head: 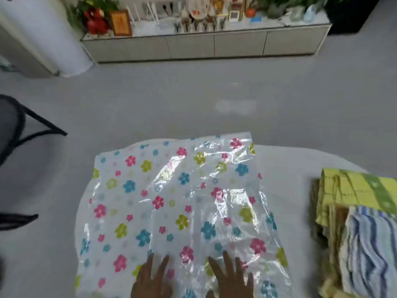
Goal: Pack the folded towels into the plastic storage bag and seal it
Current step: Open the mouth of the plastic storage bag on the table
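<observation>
A clear plastic storage bag (176, 203) printed with pink, blue and green flowers lies flat on a white round table (300, 168). My left hand (152, 278) and my right hand (232, 276) both press flat on the bag's near edge, fingers straight and spread. A stack of folded towels sits at the table's right edge: a yellow-green one (356, 190) on the far side, a blue-striped one (371, 250) nearer, with tan ones partly hidden under them. The bag looks flat, with nothing inside it.
A black chair (19, 130) stands to the left of the table. Across the grey floor, a long low cabinet (204, 46) holds plants, frames and ornaments. A white column (47, 33) rises at the far left.
</observation>
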